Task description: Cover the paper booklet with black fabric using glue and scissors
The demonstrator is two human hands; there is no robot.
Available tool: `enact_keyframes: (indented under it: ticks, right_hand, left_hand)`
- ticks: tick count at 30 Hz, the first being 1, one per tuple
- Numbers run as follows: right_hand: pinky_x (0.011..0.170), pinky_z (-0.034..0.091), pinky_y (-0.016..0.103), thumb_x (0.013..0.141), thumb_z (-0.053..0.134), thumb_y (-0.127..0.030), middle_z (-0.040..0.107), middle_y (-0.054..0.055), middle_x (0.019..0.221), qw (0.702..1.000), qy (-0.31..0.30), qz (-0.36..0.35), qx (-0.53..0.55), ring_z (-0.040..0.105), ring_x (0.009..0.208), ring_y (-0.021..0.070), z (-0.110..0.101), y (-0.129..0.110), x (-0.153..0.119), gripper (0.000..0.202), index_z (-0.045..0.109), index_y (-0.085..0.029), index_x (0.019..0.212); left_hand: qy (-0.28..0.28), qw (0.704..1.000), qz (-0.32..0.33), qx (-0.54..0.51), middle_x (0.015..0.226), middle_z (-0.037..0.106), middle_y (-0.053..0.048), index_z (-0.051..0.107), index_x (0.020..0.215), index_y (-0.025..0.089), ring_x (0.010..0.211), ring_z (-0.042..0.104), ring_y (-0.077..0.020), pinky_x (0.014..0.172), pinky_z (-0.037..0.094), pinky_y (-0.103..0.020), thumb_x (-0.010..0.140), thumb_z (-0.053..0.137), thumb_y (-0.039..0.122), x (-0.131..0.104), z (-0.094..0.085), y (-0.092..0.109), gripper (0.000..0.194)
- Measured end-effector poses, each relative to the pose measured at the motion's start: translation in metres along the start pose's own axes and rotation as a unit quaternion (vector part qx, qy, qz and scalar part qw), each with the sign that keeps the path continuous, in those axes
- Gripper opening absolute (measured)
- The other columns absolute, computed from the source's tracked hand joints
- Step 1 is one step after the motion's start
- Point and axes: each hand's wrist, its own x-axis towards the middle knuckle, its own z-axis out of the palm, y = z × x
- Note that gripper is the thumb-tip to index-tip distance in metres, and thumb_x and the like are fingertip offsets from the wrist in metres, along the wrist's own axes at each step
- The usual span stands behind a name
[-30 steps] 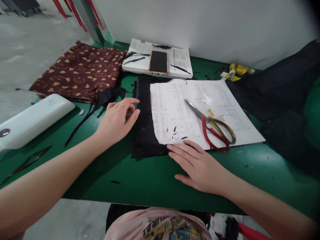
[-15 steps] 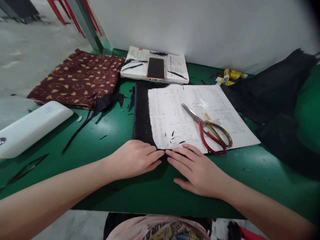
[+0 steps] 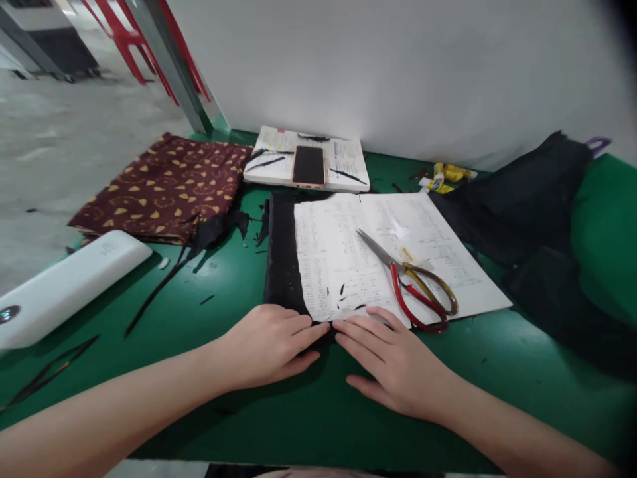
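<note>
A printed white sheet (image 3: 328, 252) lies on the green table, with black cloth (image 3: 283, 259) showing along its left side and at its near edge. On that near edge rest the fingertips of my left hand (image 3: 271, 345), its fingers bent and close together. My right hand (image 3: 393, 362) touches the same edge just to the right, fingers stretched and thumb apart, holding nothing. The two index fingertips almost meet. Scissors (image 3: 403, 272) with red and olive handles lie on the sheet, slightly open, beside small black scraps.
A phone (image 3: 308, 164) lies on an open book (image 3: 343, 153) at the back. Patterned maroon cloth (image 3: 164, 189) and a white device (image 3: 74, 285) are left. Yellow tubes (image 3: 452, 174) and dark cloth (image 3: 517, 199) are right. Black strips (image 3: 156, 292) lie left.
The camera view has tilted up, so everything sits lower in the picture. Both hands stay at the near edge of the sheet, almost unchanged.
</note>
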Motion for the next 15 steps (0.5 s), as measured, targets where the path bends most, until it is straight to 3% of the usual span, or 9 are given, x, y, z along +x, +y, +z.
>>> enact_keyframes:
  ticks: [6, 10, 13, 15]
  right_hand:
    - [0.101, 0.041, 0.043, 0.094, 0.050, -0.042, 0.059, 0.012, 0.136, 0.999, -0.012, -0.036, -0.038, 0.053, 0.121, 0.0255, -0.002, 0.002, 0.006, 0.047, 0.058, -0.012, 0.129]
    - [0.100, 0.042, 0.045, 0.093, 0.051, -0.045, 0.065, 0.011, 0.126, 0.998, 0.013, -0.053, -0.019, 0.058, 0.112, 0.0251, -0.018, 0.008, 0.014, 0.043, 0.061, -0.013, 0.119]
    - [0.096, 0.044, 0.040, 0.095, 0.048, -0.032, 0.070, 0.008, 0.111, 0.993, 0.094, 0.065, 0.018, 0.062, 0.101, 0.0209, -0.041, 0.029, 0.023, 0.027, 0.061, -0.017, 0.112]
    - [0.086, 0.048, 0.039, 0.094, 0.046, -0.029, 0.070, 0.010, 0.100, 0.972, 0.152, 0.173, -0.037, 0.063, 0.094, 0.0221, -0.054, 0.053, 0.026, 0.024, 0.060, -0.017, 0.109]
  left_hand:
    - [-0.053, 0.998, -0.012, -0.010, 0.081, 0.068, -0.001, 0.055, 0.126, 0.016, 0.064, 0.064, -0.0206, 0.052, 0.048, -0.034, 0.085, 0.061, 0.041, 0.000, -0.004, 0.002, 0.048]
    - [-0.065, 0.998, -0.004, -0.011, 0.083, 0.069, -0.001, 0.055, 0.126, 0.015, 0.066, 0.065, -0.0213, 0.054, 0.049, -0.035, 0.083, 0.064, 0.041, 0.001, -0.005, 0.001, 0.051]
    - [-0.075, 0.997, -0.003, -0.015, 0.085, 0.070, -0.002, 0.054, 0.128, 0.015, 0.068, 0.066, -0.0217, 0.055, 0.050, -0.036, 0.085, 0.062, 0.039, 0.002, -0.005, 0.001, 0.050]
    - [-0.077, 0.997, -0.002, -0.016, 0.086, 0.070, -0.003, 0.053, 0.129, 0.015, 0.068, 0.067, -0.0219, 0.055, 0.050, -0.036, 0.087, 0.059, 0.038, 0.002, -0.005, 0.001, 0.048]
